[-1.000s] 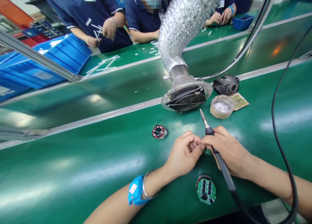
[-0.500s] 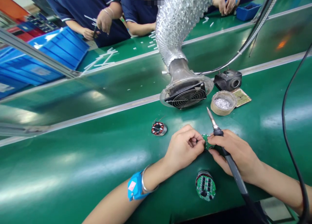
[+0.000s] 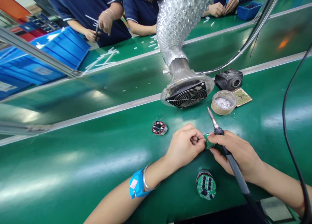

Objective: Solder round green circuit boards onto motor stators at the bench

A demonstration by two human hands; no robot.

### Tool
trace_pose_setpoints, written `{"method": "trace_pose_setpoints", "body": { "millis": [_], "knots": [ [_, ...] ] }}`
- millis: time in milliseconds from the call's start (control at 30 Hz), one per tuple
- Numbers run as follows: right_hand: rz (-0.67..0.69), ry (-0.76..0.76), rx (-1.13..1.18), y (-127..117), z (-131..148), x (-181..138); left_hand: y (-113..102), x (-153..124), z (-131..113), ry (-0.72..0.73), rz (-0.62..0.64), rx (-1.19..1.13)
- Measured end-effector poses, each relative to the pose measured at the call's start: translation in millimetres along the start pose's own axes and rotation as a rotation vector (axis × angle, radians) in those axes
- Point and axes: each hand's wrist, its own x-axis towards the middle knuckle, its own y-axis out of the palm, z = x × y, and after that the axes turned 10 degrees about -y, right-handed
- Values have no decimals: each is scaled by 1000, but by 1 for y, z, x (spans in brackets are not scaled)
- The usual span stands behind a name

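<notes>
My left hand (image 3: pixel 186 144) is closed in a pinch at the left edge of a small green circuit board (image 3: pixel 207 142). On the board's other side, my right hand (image 3: pixel 237 154) touches it with thumb and fingertips. A soldering iron (image 3: pixel 233 165) also rests in the right hand, its bare tip pointing up and away from the board. Closer to me lies a motor with a round circuit board (image 3: pixel 206 186) on top. A wound motor stator (image 3: pixel 160 128) with thin wire ends sits left of my hands. Fingers partly cover the held board.
A fume duct with a fan (image 3: pixel 187 95) hangs over the bench. Beyond my right hand are a round tub of silvery bits (image 3: pixel 223 102), a sponge tray (image 3: pixel 243 98) and a black iron holder (image 3: pixel 229 79). A cable (image 3: pixel 284 116) hangs at right. Co-workers sit across the bench.
My hands and the board stay almost in place; the whole view has shifted slightly. Across the bench, a co-worker's hands at the upper right have moved a little.
</notes>
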Motion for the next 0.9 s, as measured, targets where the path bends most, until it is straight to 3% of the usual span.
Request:
{"method": "trace_pose_setpoints", "body": {
  "millis": [200, 333, 500, 667, 900],
  "knots": [
    [-25, -19, 1, -6, 3, 4, 3, 2, 2, -40, 2, -29],
    [-83, -4, -31, -30, 14, 9, 5, 0, 3, -32, -13, -66],
    [-31, 48, -28, -55, 28, 13, 5, 0, 3, -16, -26, -62],
    [10, 115, 51, -53, 28, 11, 5, -2, 3, 31, -49, -48],
    [23, 55, 60, -49, 23, 9, 7, -5, 4, 93, -95, -5]
  ]
}}
